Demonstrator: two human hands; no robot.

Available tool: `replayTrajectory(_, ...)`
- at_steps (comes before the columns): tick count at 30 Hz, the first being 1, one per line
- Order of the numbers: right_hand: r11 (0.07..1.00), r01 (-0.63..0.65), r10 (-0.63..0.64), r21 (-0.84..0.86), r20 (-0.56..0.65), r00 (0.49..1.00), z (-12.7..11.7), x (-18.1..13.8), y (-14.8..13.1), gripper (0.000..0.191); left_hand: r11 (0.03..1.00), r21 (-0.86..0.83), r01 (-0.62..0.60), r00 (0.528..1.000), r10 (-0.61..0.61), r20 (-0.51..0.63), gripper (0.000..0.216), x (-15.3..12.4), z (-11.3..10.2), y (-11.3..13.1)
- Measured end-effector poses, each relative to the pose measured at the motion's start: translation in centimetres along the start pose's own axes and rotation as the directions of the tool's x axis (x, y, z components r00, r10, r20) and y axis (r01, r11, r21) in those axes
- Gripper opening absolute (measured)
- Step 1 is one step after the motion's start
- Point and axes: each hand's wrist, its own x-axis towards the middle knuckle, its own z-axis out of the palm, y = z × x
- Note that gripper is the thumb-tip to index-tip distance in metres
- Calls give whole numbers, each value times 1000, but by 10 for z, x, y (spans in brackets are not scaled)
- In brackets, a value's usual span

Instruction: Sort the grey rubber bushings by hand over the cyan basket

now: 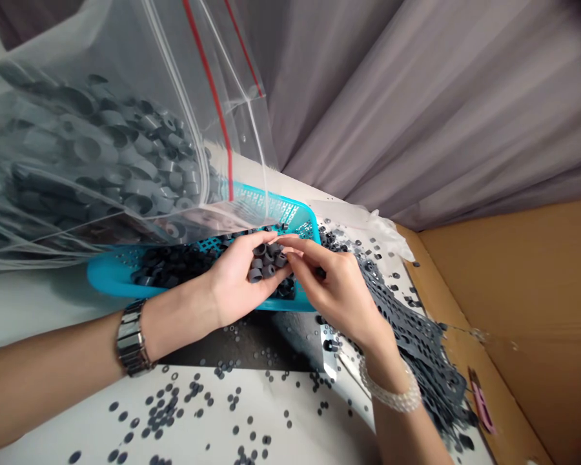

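Note:
My left hand (235, 281) is palm up and cupped around several small grey rubber rings (267, 261). The fingers of my right hand (341, 284) are pinched together at the edge of this pile; whatever lies between the tips is too hidden to name. Both hands are over a blue plastic basket (104, 274) holding many more dark rings (169, 261). To the left, a clear zip bag (140, 142) full of grey rings stands partly in front of the basket.
Loose dark discs (162, 410) are scattered over the white table (193, 445). Punched dark rubber strips (411, 336) lie heaped at the right. Beyond them are pink-handled scissors (481, 403) and a brown cardboard panel (523, 278). A grey curtain (416, 84) hangs behind.

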Motion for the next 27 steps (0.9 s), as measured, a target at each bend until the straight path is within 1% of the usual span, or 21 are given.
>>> replayTrajectory(6, 999, -31, 31, 7, -17, 999, -3, 1, -4, 30, 1000, 6, 30, 996, -30, 83, 25, 0, -1, 1)
replayTrajectory(10, 998, -43, 45, 45, -29, 999, -1, 2, -3, 21, 1000, -14, 14, 998, -13, 68, 29, -1, 0, 1)
replayTrajectory(13, 995, -44, 48, 91, -48, 998, 0, 1, -2, 17, 1000, -22, 21, 995, -19, 94, 31, -1, 0, 2)
replayTrajectory(17, 996, -31, 38, 85, -88, 995, -1, -1, -3, 13, 999, -28, 31, 995, -28, 99, 32, -2, -1, 2)
replayTrajectory(21, 995, -10, 22, 95, -127, 992, -2, -5, -8, 11, 999, -31, 13, 996, -10, 87, 33, -4, 0, 2)
replayTrajectory(23, 983, -16, 40, 181, -129, 991, -2, -5, -10, 9, 999, -35, 11, 996, -8, 91, 33, -4, 1, 2)
replayTrajectory(24, 961, -29, 65, 276, -122, 990, -3, -5, -9, 8, 999, -43, 8, 995, -4, 99, 32, -4, 1, 1)
replayTrajectory(25, 912, -46, 97, 409, -105, 990, -3, -4, -8, 9, 998, -56, 5, 994, 1, 112, 31, -4, 1, 1)
replayTrajectory(26, 823, -70, 135, 564, -74, 988, -3, -3, -6, 11, 997, -73, 3, 992, 6, 125, 30, -4, 1, 1)
replayTrajectory(27, 691, -101, 172, 715, -28, 985, -2, -1, -3, 14, 996, -89, 4, 991, 8, 136, 30, -3, 1, 1)
